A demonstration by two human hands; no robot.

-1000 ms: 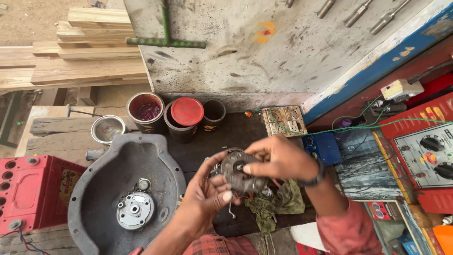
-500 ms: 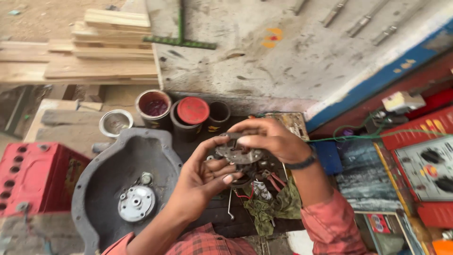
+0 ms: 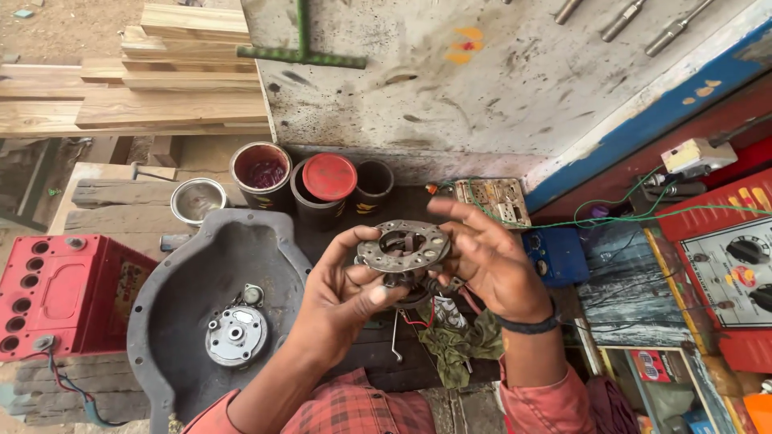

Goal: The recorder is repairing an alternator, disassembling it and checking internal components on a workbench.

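**Both hands hold a round metal plate above the counter**

The left hand (image 3: 346, 293) and the right hand (image 3: 490, 261) meet over the dark counter (image 3: 378, 354), and between them sits a round, perforated metal plate (image 3: 404, 245) with a motor-like part hanging under it. The left fingers (image 3: 362, 241) curl around the plate's near-left rim, thumb pressed against the part below. The right fingers (image 3: 454, 213) are spread, their tips resting on the plate's right edge, so both hands are grasping the same piece. Red wires (image 3: 418, 317) trail down from it, just below the fingers.

Left of the left fingers lies a large grey metal housing (image 3: 185, 305) with a small round fitting (image 3: 236, 334) inside. Farther left stands a red battery (image 3: 56, 293). Beyond the fingers stand three dark tins, one capped with a red lid (image 3: 329, 177). Under the right wrist lies a green rag (image 3: 458, 341). Right of the right fingers sit a blue box (image 3: 559, 255) and a red meter panel (image 3: 736, 265).
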